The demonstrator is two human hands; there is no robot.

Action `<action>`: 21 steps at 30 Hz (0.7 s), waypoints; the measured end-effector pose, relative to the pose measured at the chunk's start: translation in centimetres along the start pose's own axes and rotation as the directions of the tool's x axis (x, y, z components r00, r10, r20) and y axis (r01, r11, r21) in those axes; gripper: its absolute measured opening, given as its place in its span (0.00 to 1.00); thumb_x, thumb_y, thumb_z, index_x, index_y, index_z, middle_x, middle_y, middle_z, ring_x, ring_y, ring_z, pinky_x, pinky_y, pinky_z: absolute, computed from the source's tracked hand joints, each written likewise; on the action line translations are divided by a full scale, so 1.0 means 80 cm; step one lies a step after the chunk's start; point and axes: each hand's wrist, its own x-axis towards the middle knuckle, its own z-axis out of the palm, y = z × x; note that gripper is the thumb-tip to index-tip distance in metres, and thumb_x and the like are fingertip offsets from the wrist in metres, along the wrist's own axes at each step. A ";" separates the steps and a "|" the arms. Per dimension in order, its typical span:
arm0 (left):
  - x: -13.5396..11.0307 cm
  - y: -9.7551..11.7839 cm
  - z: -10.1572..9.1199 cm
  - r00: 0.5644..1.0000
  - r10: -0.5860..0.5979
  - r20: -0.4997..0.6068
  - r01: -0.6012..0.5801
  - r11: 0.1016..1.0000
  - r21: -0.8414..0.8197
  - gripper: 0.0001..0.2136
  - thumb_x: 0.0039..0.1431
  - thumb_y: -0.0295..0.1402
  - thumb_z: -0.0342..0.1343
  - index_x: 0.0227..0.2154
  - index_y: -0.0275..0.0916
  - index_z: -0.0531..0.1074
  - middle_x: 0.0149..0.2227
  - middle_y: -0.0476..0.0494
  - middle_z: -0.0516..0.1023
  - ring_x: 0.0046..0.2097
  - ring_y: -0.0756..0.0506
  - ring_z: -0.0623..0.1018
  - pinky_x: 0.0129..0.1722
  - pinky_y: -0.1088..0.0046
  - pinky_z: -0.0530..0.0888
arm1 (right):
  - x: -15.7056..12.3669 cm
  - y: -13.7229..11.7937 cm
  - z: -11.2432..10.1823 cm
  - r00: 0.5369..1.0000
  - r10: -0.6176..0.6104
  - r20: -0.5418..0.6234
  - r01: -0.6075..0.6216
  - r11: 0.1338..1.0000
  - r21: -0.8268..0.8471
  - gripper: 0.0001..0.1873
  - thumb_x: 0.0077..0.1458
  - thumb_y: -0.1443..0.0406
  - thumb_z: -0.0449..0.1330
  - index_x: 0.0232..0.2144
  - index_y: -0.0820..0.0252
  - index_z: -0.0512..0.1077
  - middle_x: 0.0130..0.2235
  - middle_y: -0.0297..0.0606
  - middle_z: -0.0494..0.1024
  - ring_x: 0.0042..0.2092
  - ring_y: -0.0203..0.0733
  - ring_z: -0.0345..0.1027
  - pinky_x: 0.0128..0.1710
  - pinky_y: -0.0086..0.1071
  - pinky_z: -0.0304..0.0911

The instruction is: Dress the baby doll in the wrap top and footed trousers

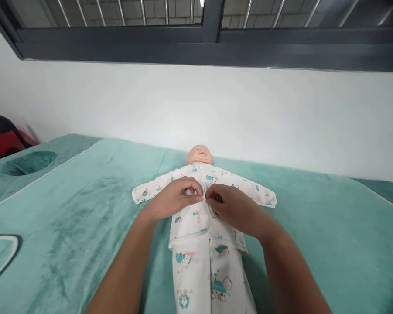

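A baby doll lies on its back, its head toward the wall. It wears a white printed baby shirt with long sleeves spread to both sides, and matching white trousers. Over the doll's chest, my left hand pinches the shirt's front edge with thumb and forefinger. My right hand pinches the other side of the front opening, its fingertips nearly touching the left ones. Whatever fastener lies between the fingertips is hidden. Below the hands, the front edges of the shirt lie together.
A green plush cover spreads beneath the doll, with a round hole at the far left. A white curved tube or cord lies at the left edge. A red and black object stands by the white wall, under a dark window frame.
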 end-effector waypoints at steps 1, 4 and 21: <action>-0.001 -0.001 -0.001 1.000 -0.003 0.004 0.003 1.000 -0.017 0.05 0.57 0.35 0.55 0.30 0.40 0.71 0.37 0.48 0.74 0.40 0.47 0.70 0.42 0.70 0.66 | 0.001 0.000 0.000 1.000 0.004 -0.003 -0.004 1.000 0.010 0.11 0.58 0.61 0.49 0.26 0.56 0.66 0.27 0.32 0.69 0.27 0.35 0.56 0.23 0.30 0.48; -0.002 -0.004 -0.005 1.000 -0.030 -0.010 0.029 0.997 -0.078 0.06 0.58 0.37 0.54 0.31 0.39 0.70 0.36 0.47 0.73 0.38 0.48 0.69 0.39 0.71 0.66 | 0.003 -0.005 0.004 0.999 0.006 -0.045 -0.006 1.000 -0.008 0.10 0.56 0.60 0.52 0.25 0.57 0.65 0.27 0.33 0.71 0.27 0.35 0.58 0.24 0.30 0.48; 0.001 -0.007 0.004 0.995 -0.097 -0.025 0.086 0.960 -0.267 0.07 0.55 0.37 0.58 0.32 0.39 0.75 0.32 0.48 0.73 0.33 0.50 0.69 0.33 0.74 0.65 | 0.007 0.010 -0.009 0.998 -0.003 0.061 -0.023 0.903 0.428 0.13 0.56 0.58 0.54 0.24 0.59 0.65 0.24 0.31 0.66 0.26 0.34 0.58 0.27 0.29 0.54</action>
